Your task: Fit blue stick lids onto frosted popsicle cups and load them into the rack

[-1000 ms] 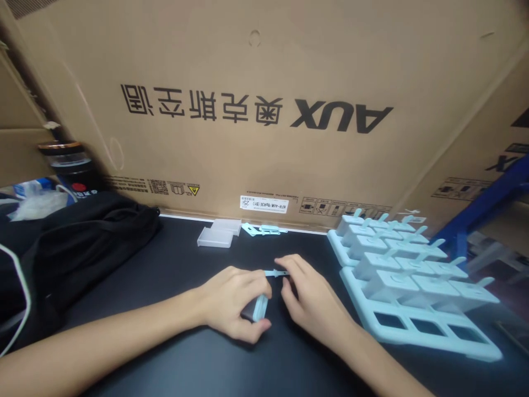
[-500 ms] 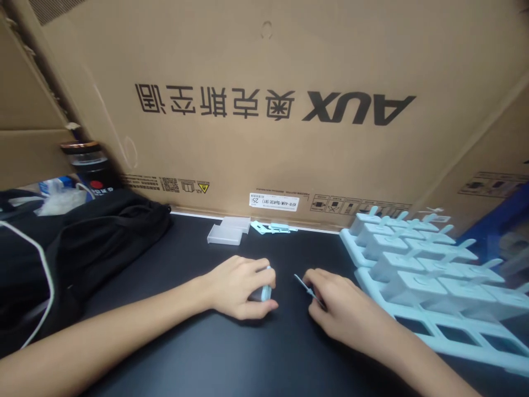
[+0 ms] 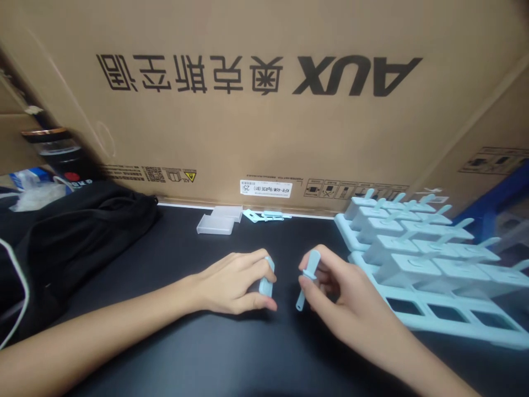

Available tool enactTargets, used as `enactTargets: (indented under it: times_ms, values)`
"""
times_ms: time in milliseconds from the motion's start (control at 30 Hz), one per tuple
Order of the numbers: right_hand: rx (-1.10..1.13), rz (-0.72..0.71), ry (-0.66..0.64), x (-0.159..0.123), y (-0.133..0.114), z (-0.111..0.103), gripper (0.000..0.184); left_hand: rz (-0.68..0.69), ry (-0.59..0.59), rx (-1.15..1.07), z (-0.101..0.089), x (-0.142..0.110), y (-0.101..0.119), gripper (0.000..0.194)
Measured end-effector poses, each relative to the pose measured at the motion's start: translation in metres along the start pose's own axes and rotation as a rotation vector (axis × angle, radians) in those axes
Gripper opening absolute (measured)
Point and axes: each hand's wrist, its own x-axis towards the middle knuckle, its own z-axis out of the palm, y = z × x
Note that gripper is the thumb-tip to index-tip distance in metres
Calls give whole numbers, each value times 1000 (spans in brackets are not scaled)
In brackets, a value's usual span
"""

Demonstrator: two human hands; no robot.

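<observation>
My left hand point(image 3: 235, 281) is closed around a popsicle mold, its light-blue end point(image 3: 266, 278) showing between thumb and fingers; the palm hides the rest. Pinched in my right hand point(image 3: 334, 286) is a light-blue plastic popsicle stick point(image 3: 309, 273), tilted, its broad end up and its thin holed end down. A gap of black tabletop separates the two hands. To the right stands a light-blue rack point(image 3: 446, 325) bearing rows of popsicle molds point(image 3: 417, 270) with sticks poking out of their tops. Several of the rack's front openings hold nothing.
Two translucent cases point(image 3: 215, 224) and several loose light-blue sticks point(image 3: 268, 215) lie at the table's back. A large cardboard box point(image 3: 231, 132) stands behind. Black fabric point(image 3: 82, 237), a white cable point(image 3: 20, 281) and a dark bottle point(image 3: 66, 160) are at left.
My right hand has turned and risen slightly, bringing the popsicle stick from edge-on to broad side in view. The left hand's mold has tipped so its light-blue end faces me more.
</observation>
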Motion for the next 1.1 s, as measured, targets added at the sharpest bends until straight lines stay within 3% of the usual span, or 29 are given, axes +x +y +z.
enactTargets:
  times_ms: [267,467,633,867,1100]
  values:
    - [300,78,89,0,2,15,27,4,71,-58,1,-2,5,18]
    - [467,104,96,1,3,28,34,-1,73,-111,4,-5,0,35]
    - [544,68,110,1,4,32,31,152,106,-215,7,-4,-1,51]
    - [337,2,66,-7,3,33,23,205,37,-322,-4,1,15,54]
    - [80,-101,75,-6,-1,27,15,112,59,-308,-2,-3,24,59]
